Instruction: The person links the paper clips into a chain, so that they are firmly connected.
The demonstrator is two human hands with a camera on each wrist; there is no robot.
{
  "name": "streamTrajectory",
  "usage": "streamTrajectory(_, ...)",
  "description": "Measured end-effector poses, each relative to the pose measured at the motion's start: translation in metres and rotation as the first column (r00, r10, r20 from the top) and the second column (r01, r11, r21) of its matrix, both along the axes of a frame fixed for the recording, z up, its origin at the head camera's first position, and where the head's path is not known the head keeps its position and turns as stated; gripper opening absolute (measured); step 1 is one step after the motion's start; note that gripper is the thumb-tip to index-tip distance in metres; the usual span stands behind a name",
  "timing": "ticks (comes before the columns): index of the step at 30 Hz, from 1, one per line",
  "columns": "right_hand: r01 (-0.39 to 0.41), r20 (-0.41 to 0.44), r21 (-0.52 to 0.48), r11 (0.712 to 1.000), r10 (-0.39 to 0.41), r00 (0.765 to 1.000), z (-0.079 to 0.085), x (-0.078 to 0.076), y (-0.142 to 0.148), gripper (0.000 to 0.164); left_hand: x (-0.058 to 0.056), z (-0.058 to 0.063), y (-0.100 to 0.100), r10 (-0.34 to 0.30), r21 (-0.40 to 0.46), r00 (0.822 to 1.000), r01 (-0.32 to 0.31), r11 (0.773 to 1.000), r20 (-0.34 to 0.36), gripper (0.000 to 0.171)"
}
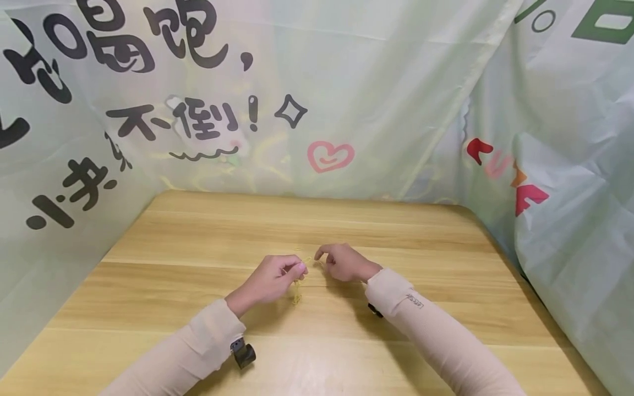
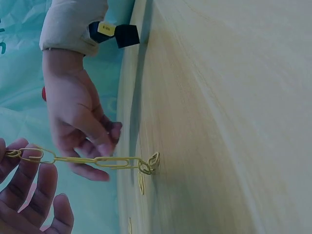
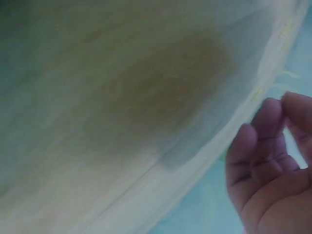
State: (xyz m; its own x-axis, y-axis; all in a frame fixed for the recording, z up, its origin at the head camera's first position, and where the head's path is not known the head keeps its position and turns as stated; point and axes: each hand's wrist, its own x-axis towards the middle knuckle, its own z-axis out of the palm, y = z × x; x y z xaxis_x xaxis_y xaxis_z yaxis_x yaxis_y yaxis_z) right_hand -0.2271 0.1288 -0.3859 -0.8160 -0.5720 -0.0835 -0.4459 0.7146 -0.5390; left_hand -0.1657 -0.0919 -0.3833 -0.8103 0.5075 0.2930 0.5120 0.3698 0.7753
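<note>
My left hand (image 1: 277,278) pinches a chain of linked yellow paper clips (image 2: 112,162) between thumb and fingertips. Part of the chain dangles below the fingers in the head view, close over the table. A short length of yellow clip pokes out past the fingertips toward the right hand. Just to the right, my right hand (image 1: 345,263) hovers over the wood with its index finger reaching toward the left hand and its other fingers loosely bent. In the right wrist view, blurred, its fingertips (image 3: 268,109) show no clip between them.
On the wooden table (image 1: 198,231), a loose yellow clip (image 1: 299,248) lies beyond the left hand. Printed fabric curtains (image 1: 376,110) hang along the back and both sides. Each wrist wears a strap with a black camera (image 1: 244,353).
</note>
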Motion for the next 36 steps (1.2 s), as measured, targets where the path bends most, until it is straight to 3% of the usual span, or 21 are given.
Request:
streamTrajectory(9, -0.08, -0.027, -0.268, 0.96, 0.075, 0.997, 0.01, 0.006, 0.008, 0.021, -0.003, 0.002, 0.001, 0.012, 0.028, 1.0, -0.012, 1.0, 0.011, 0.024)
streamTrajectory(16, -0.033, 0.057, -0.409, 0.912, 0.062, 0.996, 0.018, 0.015, 0.007, 0.02, -0.004, 0.001, 0.002, 0.019, 0.031, 0.999, -0.018, 0.999, -0.042, 0.024)
streamTrajectory(20, -0.011, 0.092, -0.451, 0.892, 0.059, 0.994, 0.023, 0.021, 0.005, 0.02, -0.004, 0.001, 0.003, 0.03, 0.026, 0.996, -0.028, 0.999, -0.083, 0.023)
streamTrajectory(26, 0.002, 0.087, -0.465, 0.885, 0.044, 0.995, 0.029, 0.028, -0.001, 0.018, -0.005, -0.001, 0.005, 0.032, -0.001, 0.988, -0.033, 0.999, -0.15, 0.023)
streamTrajectory(36, -0.006, 0.098, -0.484, 0.875, 0.061, 0.993, 0.031, 0.034, -0.006, 0.016, -0.004, -0.001, 0.006, 0.023, -0.029, 0.979, -0.029, 0.999, -0.204, 0.024)
